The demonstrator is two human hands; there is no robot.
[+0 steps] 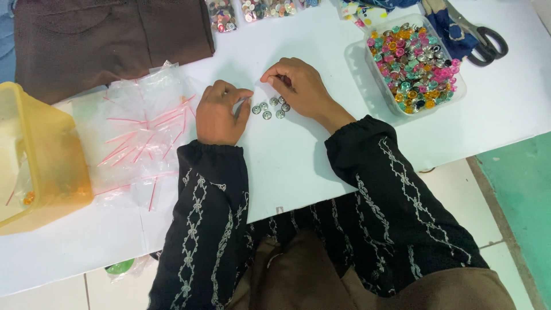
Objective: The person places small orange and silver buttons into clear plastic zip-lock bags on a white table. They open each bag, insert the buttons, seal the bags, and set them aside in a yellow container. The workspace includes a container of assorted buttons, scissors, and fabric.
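Several small silver buttons [270, 107] lie in a cluster on the white table [298, 166], between my two hands. My left hand [219, 113] rests on the table just left of the cluster, fingers curled, thumb and forefinger pinched near the leftmost button. My right hand [297, 86] hovers right above the cluster, fingers bent down toward the buttons. Whether either hand pinches a button is hidden by the fingers. Both arms wear black sleeves with white embroidery.
A clear tub of colourful buttons [414, 64] stands at the right, with scissors [482, 35] beyond it. Small clear bags with red strips [138, 129] lie at the left beside a yellow container [40, 161]. Brown cloth [109, 40] covers the far left. More bagged buttons [252, 10] sit at the far edge.
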